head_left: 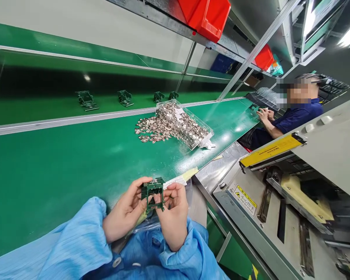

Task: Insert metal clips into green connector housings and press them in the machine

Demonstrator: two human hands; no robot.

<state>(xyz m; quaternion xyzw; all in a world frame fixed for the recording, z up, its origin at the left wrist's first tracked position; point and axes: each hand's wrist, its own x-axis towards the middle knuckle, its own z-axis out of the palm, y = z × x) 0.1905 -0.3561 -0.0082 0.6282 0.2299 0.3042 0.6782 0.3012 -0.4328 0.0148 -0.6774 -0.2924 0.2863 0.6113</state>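
On my feed, the left hand (126, 212) and right hand (174, 216) pinch one green frame (144, 191) at the table's (75, 175) near edge; it hides part of their grip. One clear tray (205, 140) holds metal pieces (154, 129) (too many for me to count), others heaped beside it. Four dark green parts (124, 97) stand beyond; of two red bins (214, 21), one is cut off.

The frame (145, 192) looks plastic, the small pieces (155, 129) shiny metal (their tray (204, 139) clear, glossy plastic).

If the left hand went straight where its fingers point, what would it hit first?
The green part it touches now; past that, probably the right hand, though depth is unclear.
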